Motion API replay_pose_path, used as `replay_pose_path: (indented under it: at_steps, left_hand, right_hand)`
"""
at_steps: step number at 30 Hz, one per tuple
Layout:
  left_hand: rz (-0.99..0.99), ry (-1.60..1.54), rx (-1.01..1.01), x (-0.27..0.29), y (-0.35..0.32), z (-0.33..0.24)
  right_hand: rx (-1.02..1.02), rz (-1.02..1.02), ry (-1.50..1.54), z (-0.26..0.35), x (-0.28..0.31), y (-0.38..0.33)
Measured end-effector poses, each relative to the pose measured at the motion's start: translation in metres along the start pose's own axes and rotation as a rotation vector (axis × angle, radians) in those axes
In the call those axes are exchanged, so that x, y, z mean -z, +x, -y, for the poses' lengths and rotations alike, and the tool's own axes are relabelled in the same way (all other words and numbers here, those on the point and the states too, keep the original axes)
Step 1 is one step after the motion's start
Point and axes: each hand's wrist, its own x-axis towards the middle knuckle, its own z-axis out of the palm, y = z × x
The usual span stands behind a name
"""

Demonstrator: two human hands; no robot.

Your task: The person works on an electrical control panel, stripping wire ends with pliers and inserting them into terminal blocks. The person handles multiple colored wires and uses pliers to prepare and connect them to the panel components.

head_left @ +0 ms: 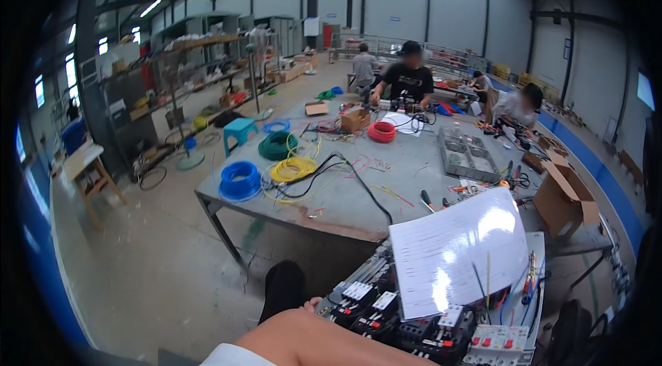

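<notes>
A bare forearm [324, 338] of mine runs from a white sleeve at the lower left toward the lower right, in front of an electrical panel [536, 245]; the hand on it is out of sight. Just past the arm, a few curled fingers [313, 303] show at the panel's left edge; which hand they belong to, and whether they hold anything, I cannot tell. Black contactors [372, 300] line the panel, with a row of red-switched circuit breakers [496, 342] at the right. A glossy printed sheet [458, 249] leans over its middle. Loose wires stick up beside the sheet.
A grey worktable [331, 211] carries blue [240, 180], yellow [293, 169], green [278, 145] and red [381, 132] wire coils. A grey divided bin [469, 152], a screwdriver [427, 200] and an open cardboard box [562, 194] are farther right. Co-workers [407, 80] sit across the table.
</notes>
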Motion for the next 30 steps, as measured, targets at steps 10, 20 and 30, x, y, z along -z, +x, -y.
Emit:
replay_pose_path:
  at_steps: [10,20,30]
  left_hand:
    - [-0.049,0.109,0.119,0.027,-0.081,0.029]
    - [0.110,-0.079,0.233,0.042,-0.221,0.072]
    - [0.337,-0.115,0.376,-0.027,-0.280,0.079]
  right_hand:
    - [-0.123,0.048,-0.121,-0.033,-0.041,0.055]
    - [-0.148,0.017,-0.081,0.007,-0.033,0.071]
    - [-0.056,-0.274,0.038,0.064,0.081,-0.011]
